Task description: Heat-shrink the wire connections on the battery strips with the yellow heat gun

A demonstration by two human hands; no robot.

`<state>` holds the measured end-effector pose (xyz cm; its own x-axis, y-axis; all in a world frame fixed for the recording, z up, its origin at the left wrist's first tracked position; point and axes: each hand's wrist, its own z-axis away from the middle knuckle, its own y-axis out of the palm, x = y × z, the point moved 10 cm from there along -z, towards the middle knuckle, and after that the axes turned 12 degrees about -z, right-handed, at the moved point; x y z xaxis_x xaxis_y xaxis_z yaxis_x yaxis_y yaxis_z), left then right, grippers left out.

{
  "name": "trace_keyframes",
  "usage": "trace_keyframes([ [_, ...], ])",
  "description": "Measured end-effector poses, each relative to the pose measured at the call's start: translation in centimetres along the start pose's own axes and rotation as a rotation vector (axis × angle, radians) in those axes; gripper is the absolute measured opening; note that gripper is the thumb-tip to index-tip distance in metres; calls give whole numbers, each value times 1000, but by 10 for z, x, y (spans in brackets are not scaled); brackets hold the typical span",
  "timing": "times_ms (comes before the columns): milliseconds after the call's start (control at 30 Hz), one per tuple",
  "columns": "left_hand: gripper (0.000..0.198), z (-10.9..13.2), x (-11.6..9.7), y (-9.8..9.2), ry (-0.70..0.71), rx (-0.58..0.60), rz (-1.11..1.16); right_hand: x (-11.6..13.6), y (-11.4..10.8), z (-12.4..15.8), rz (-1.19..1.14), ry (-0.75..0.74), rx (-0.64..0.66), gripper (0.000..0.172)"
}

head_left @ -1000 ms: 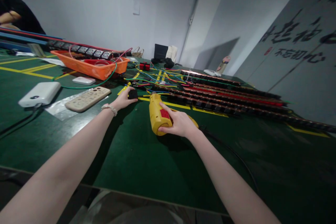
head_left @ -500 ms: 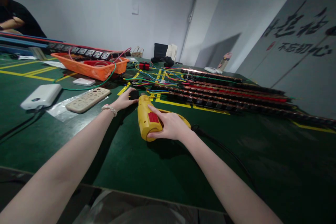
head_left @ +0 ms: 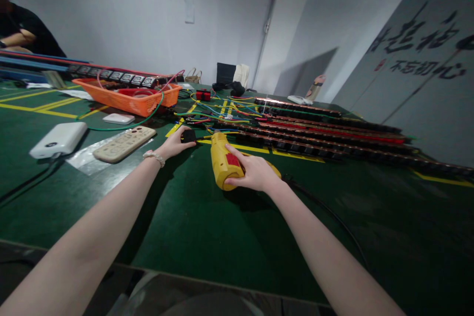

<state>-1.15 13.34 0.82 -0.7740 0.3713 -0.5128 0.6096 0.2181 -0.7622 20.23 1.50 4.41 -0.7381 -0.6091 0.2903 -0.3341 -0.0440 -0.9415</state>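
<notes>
My left hand (head_left: 173, 144) pinches a small black block (head_left: 188, 136) at the near end of the wires. My right hand (head_left: 254, 172) is wrapped round the body of a yellow heat gun (head_left: 224, 163) with a red label. The heat gun lies low over the green table (head_left: 177, 222), its vented end pointing away from me, to the right of the black block and apart from it. A yellow wire shows between the block and the heat gun. Coloured wires (head_left: 229, 117) spread behind both hands.
Long dark strips with copper wires (head_left: 318, 144) stretch to the right. On the left are an orange basket (head_left: 129, 102), a beige remote (head_left: 125, 144) on a plastic bag and a white power bank (head_left: 59, 139). A black cable trails right. A person sits at the far left.
My right hand has moved the heat gun to the right, away from the black block. More of the block and a yellow wire show now. My left hand keeps its grip.
</notes>
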Motion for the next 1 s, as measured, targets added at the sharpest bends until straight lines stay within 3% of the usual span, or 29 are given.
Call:
trace_keyframes([
  [567, 56, -1, -5, 1, 41, 11, 79, 53, 11, 6, -84, -170, -8, 98],
  [833, 57, -3, 1, 0, 56, 2, 19, 49, 10, 3, -111, -207, 8, 99],
  [1000, 56, -1, 0, 0, 45, 2, -1, 32, 6, -1, -73, -167, 12, 97],
])
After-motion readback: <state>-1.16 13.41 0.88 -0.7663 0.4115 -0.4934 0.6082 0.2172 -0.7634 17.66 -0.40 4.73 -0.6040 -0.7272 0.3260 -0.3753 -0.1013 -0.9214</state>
